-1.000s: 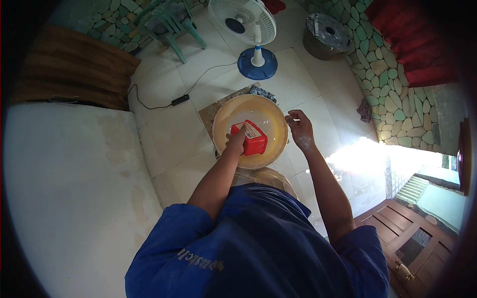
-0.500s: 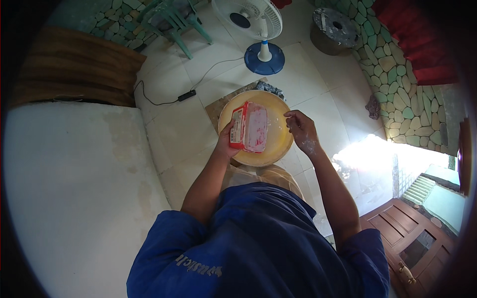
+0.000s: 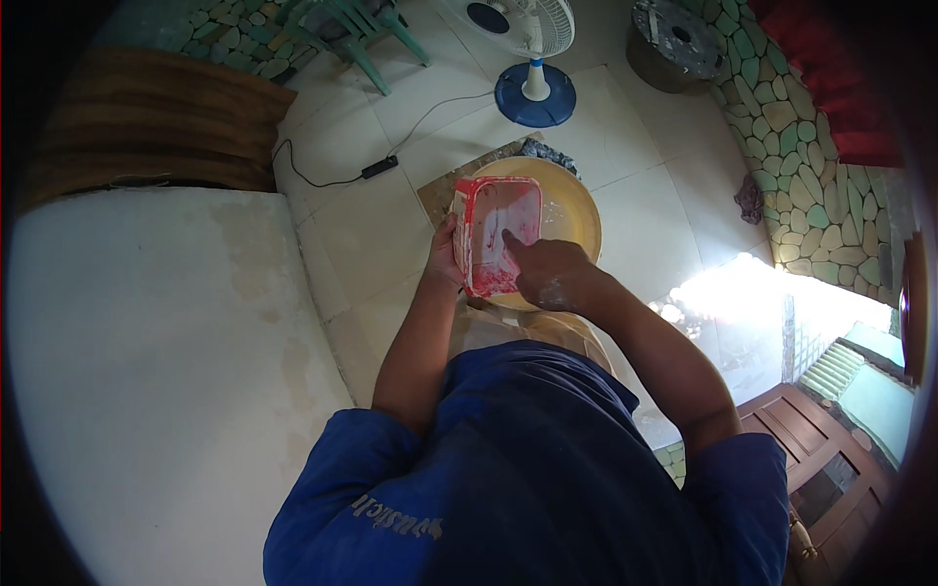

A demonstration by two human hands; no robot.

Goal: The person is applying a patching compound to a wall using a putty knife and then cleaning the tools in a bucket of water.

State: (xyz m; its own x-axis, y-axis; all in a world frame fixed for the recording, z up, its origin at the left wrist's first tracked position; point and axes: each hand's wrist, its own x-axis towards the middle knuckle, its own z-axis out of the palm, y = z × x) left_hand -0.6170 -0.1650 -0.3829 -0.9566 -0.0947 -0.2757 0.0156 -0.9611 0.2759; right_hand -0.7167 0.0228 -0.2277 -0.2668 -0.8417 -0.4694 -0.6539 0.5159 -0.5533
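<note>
My left hand (image 3: 446, 256) is closed on the side of a red plastic tub (image 3: 505, 210), which is tilted so that its inside faces me. White paste-like residue smears the inner walls, with red showing through. At the tub's opening is my right hand (image 3: 553, 271), its index finger stretched out over the inside and the other fingers partly curled and hard to see. No tool shows in it, and white stuff marks its wrist. Under both hands sits a wide yellowish round basin (image 3: 578, 210), partly covered by the tub.
A board (image 3: 437, 200) with a dark crumpled bundle (image 3: 547, 151) lies by the basin. Beyond stand a fan (image 3: 535, 93), a green chair (image 3: 366, 49) and a round bucket (image 3: 674, 44). A black power strip (image 3: 379, 167) trails cable. A pale slab-like surface (image 3: 147, 371) fills the left.
My right hand has moved left from the basin's right rim to the tub's opening. The tub has turned, showing more of its inside. The whole view has shifted slightly.
</note>
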